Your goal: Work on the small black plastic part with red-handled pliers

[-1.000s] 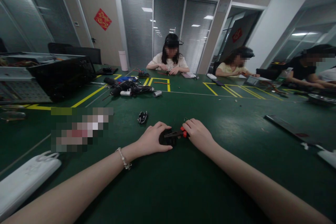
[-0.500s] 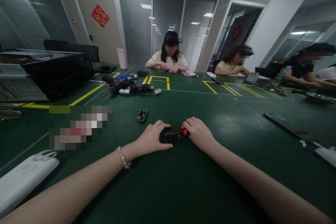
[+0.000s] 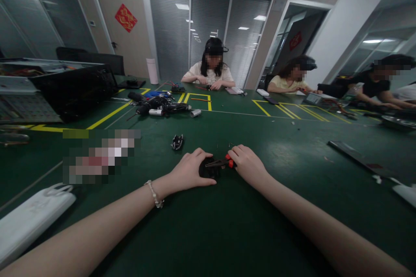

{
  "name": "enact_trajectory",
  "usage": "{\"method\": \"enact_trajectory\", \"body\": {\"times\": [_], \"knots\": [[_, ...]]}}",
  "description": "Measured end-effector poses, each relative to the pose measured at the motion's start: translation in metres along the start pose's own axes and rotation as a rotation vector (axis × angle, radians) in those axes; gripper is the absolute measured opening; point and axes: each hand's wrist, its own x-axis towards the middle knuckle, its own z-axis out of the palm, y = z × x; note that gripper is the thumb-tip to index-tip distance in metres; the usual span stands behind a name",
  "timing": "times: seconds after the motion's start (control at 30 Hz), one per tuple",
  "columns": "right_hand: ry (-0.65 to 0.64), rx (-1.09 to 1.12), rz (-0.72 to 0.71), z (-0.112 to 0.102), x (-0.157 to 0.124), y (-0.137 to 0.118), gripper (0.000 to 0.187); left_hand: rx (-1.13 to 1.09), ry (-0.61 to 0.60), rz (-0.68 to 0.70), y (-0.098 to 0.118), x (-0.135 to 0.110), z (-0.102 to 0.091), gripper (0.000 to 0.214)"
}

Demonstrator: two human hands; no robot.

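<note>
My left hand (image 3: 190,171) is curled over a small round black part (image 3: 208,169) on the green table (image 3: 227,225), holding it down. My right hand (image 3: 248,164) is closed round the red handles of a pair of pliers (image 3: 222,163), whose dark jaws point left onto the black part. A beaded bracelet (image 3: 154,194) sits on my left wrist. A small black crumpled piece (image 3: 177,142) lies just beyond my left hand.
A white case (image 3: 30,220) lies at the near left. A black computer chassis (image 3: 74,91) stands at far left, with a heap of tools and cables (image 3: 159,106) behind. A dark flat strip (image 3: 357,158) lies at right. Three people sit at the far side.
Both hands stay on the black part and pliers; only the view shifts slightly.
</note>
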Motion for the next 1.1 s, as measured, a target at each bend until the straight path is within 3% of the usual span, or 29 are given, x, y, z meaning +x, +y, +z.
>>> {"method": "enact_trajectory", "body": {"times": [0.43,1.1], "knots": [[0.006,-0.001,-0.027,0.0013,0.0006,0.0013,0.021,0.008,0.028,0.025,-0.0048,-0.0003,0.0036,0.065],[0.05,0.033,-0.013,0.0034,-0.0008,0.0027,0.035,0.007,0.034,0.019,-0.0037,-0.0001,0.0043,0.065]]}}
